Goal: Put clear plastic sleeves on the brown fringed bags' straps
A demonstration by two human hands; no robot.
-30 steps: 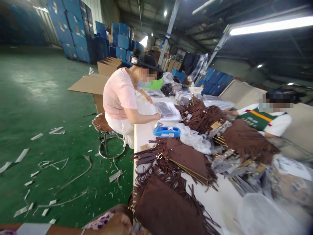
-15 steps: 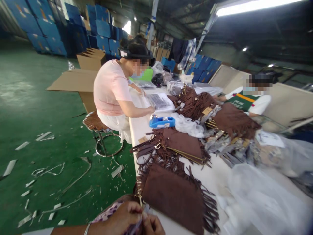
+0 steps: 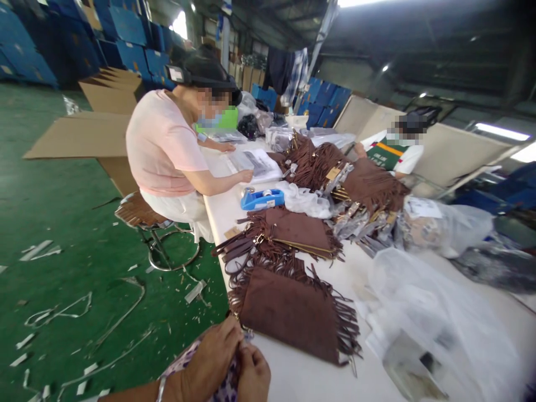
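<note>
A dark brown fringed bag lies flat near the table's front left edge, its fringe spread to both sides. Close to its lower left corner, by a bit of gold-coloured metal, are both my hands. My left hand, with a bracelet at the wrist, is closed with fingertips pinched together. Against it, my right hand is closed too, thumb and fingers pressed together. What they pinch is small and mostly hidden; a scrap of clear plastic seems to show beside them. Just beyond lies a second brown fringed bag with a gold zip.
A blue tape dispenser stands farther along the white table. Brown fringed bags are heaped beyond, with clear plastic bags at right. A person in pink sits left; another in a green apron works across.
My view has swung to the right, so the scene shifts left. My hands stay together at the bag's corner, the fingers slightly rearranged. The pink-clad person's hands have moved a little over a packet.
</note>
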